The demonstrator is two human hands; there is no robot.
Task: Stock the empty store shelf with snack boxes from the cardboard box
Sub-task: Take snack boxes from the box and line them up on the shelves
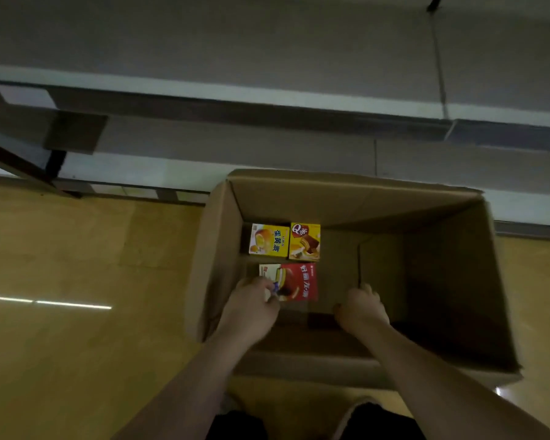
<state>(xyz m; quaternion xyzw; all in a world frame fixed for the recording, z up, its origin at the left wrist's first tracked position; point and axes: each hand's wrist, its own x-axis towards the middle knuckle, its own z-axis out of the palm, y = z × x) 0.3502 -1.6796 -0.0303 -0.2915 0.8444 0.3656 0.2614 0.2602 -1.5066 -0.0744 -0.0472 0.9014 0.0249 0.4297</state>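
- The person is leaning over the carton [346,198], both arms reaching down inside; three snack boxes are lying flat on its floor at the left.
- The left hand [251,304] is lying over the near-left corner of the red box [294,281], fingers curling at its edge; whether it is already gripping or only touching is not clear.
- The right hand [361,308] is sitting near the carton's floor, well right of the red box, fingers curled under and holding nothing visible.
- The yellow box [269,240] and the orange box [305,241] are lying side by side, touching, just beyond the red one.
- To do this pick well, the left fingers should be getting under the red box's edge, since it is lying flat, with the thumb clamping on top before lifting.
- The right hand could be steadying the far edge, or taking a second box.
- The shelf [267,96] beyond the carton is standing bare, waiting.
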